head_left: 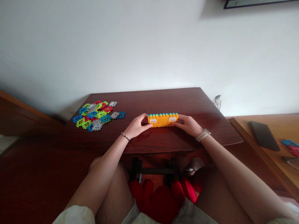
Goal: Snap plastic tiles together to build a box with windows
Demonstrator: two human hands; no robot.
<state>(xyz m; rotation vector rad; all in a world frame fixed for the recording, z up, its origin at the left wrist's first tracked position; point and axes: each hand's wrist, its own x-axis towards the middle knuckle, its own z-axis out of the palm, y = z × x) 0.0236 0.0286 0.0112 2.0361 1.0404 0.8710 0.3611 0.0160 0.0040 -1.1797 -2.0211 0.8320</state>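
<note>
Between my hands is a block built from interlocking plastic tiles (163,121), its front orange with a white window at each end. Blue and yellow-green teeth show along its top edge. My left hand (137,125) grips the left end, thumb on the front face and fingers behind. At the other end my right hand (188,124) holds it the same way. Most fingertips are hidden behind the block. It is held upright over the table's front half; whether its bottom touches the table I cannot tell.
On the left of the dark wooden table (149,101) lies a pile of loose notched tiles (92,115) in green, blue, red and grey. A wooden surface at right bears a black flat device (263,135) and more tiles (291,146). A cable (217,101) hangs behind the table.
</note>
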